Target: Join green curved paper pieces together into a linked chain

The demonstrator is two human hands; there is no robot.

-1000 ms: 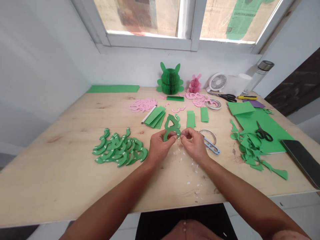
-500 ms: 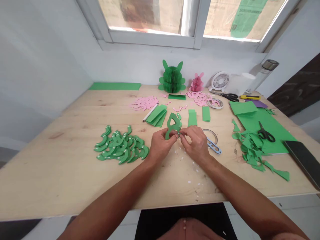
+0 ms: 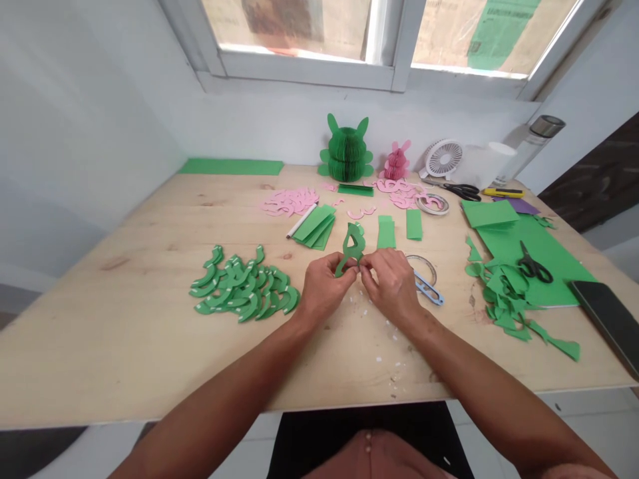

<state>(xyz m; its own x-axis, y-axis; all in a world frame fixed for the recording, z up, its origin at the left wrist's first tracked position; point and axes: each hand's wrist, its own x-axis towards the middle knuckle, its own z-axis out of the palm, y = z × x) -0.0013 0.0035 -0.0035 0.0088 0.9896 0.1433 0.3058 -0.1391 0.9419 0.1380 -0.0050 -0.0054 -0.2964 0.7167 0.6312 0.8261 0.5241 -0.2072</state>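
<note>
Between my hands, over the middle of the table, stands a curved green paper cutout (image 3: 355, 249) with a hole in it. My left hand (image 3: 327, 283) pinches its lower left part. At its lower right edge, the fingertips of my right hand (image 3: 392, 283) are pressed together, close to the left fingertips; whether they hold the cutout or a tiny bit on it is hidden. Left of my hands lies a heap of curved green paper pieces (image 3: 244, 283) with small white patches. By my right hand are a light blue utility knife (image 3: 428, 290) and a roll of tape (image 3: 424, 267).
Green honeycomb paper figure (image 3: 347, 153) and a smaller pink one (image 3: 396, 163) stand by the wall. Pink cutouts (image 3: 289, 201) and folded green strips (image 3: 315, 226) lie ahead. To the right are scissors (image 3: 534, 265), green scraps (image 3: 506, 299), a phone (image 3: 606, 319) and a small fan (image 3: 443, 158).
The green cutout has turned and now appears narrower, more edge-on. Both hands keep nearly the same place and pinch. The whole view has shifted slightly.
</note>
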